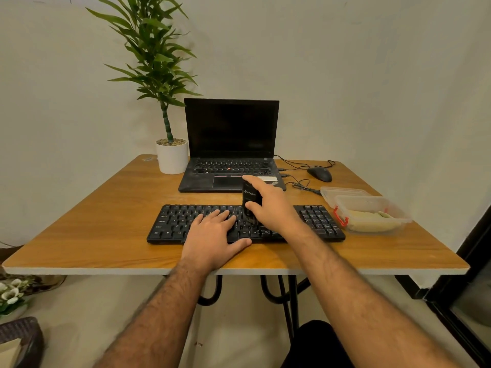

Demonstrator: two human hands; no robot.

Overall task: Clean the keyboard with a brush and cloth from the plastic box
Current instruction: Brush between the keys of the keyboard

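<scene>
**A:** What sits on the table, and where is the keyboard?

**B:** A black keyboard lies flat on a wooden table, near the front edge and roughly centred. At 12 o'clock from it is an open black laptop with a dark screen. At 11 o'clock from the laptop stands a green plant in a white pot.

**A:** What are the hands doing?

**B:** The left hand lies flat on the middle keys, fingers straight and together, thumb spread along the keyboard's near edge. It holds nothing. The right hand grips a black brush upright, thumb on the near side and index finger stretched over the top. The brush's lower end meets the keys just at 3 o'clock of the left fingertips.

**A:** And the plastic box?

**B:** The clear plastic box sits at 3 o'clock from the keyboard, just beside its right end, open, with a red clip on its left side. A pale yellow cloth lies inside it. Its clear lid rests at 11 o'clock from the box, partly under it.

**A:** Anything else?

**B:** A black mouse sits at 12 o'clock from the box, with thin black cables running between it and the laptop.
</scene>
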